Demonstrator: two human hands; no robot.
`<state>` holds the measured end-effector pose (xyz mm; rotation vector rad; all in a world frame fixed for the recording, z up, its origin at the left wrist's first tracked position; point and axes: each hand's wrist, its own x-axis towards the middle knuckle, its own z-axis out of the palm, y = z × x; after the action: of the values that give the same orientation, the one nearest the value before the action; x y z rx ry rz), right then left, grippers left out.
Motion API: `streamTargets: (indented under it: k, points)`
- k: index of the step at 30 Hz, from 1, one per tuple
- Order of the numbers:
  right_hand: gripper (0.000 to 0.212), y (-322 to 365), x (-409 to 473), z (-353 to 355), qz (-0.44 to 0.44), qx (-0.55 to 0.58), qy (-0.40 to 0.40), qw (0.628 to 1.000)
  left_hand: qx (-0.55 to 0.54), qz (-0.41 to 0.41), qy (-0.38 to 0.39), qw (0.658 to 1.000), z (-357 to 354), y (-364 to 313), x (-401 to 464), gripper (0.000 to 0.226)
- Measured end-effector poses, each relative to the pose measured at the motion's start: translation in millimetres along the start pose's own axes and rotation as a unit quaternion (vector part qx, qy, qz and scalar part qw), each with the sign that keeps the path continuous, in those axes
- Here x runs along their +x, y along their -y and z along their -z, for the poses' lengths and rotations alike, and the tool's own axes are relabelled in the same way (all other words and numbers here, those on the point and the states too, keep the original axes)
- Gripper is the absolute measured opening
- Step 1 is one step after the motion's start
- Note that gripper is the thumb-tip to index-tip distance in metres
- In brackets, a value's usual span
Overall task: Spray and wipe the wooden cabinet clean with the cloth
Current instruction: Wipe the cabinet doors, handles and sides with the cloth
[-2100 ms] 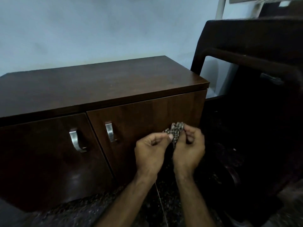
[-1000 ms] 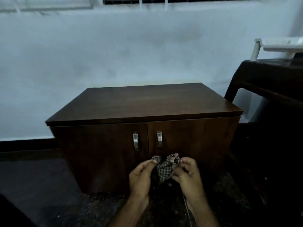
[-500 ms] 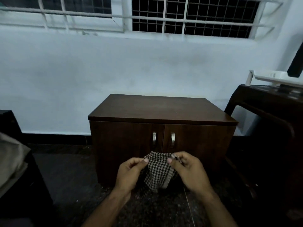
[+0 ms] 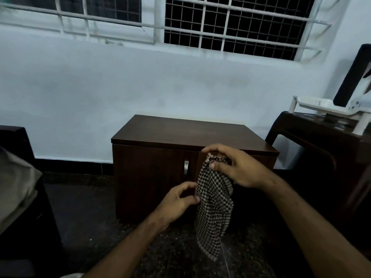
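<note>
A low dark wooden cabinet (image 4: 156, 177) with two doors and metal handles stands against the pale wall. In front of it hangs a black-and-white checked cloth (image 4: 213, 209). My right hand (image 4: 236, 167) grips the cloth's top edge, bunched between thumb and fingers, at the level of the cabinet's top front edge. My left hand (image 4: 178, 201) is lower and pinches the cloth's left edge with thumb and fingertips. The cloth covers part of the right door and its handle. No spray bottle is in view.
A dark table (image 4: 325, 149) stands to the right of the cabinet with a white tray frame (image 4: 329, 109) on it. Dark furniture with a pale cushion (image 4: 16, 187) sits at the left. A barred window (image 4: 230, 27) runs above. The floor is dark stone.
The view has drawn back from the cabinet and tilted up. The bunched cloth has been opened out; my right hand rose with its top edge and my left dropped to its side.
</note>
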<state>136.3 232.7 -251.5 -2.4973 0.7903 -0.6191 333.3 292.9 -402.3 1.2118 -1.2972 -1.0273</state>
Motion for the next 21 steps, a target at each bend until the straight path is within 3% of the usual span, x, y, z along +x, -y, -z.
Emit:
streamTargets:
  k: [3, 8, 12, 15, 18, 21]
  points:
    - [0.033, -7, -9, 15, -0.01, -0.03, -0.002, 0.999, -0.005, -0.051, 0.0, 0.999, -4, 2, -1, 0.01]
    - [0.01, -46, -26, 18, -0.062, -0.176, -0.014, 0.982, 0.071, -0.123, -0.013, 0.99, 11, -14, -6, 0.012]
    - [0.011, -59, -33, 10, -0.057, -0.035, -0.137, 0.988, 0.262, -0.097, 0.074, 0.957, 29, -24, -12, 0.025]
    - [0.015, -65, -37, 8, -0.06, -0.008, -0.173, 0.983, 0.377, -0.063, 0.08, 0.921, 45, -17, -13, 0.009]
    - [0.013, -75, -46, 4, -0.073, 0.055, -0.207, 0.974, 0.337, -0.047, 0.036, 0.94, 64, -20, -13, 0.007]
    - [0.007, -82, -56, 4, -0.109, 0.189, -0.218, 0.951, 0.226, -0.042, 0.029, 0.973, 79, -34, -14, 0.011]
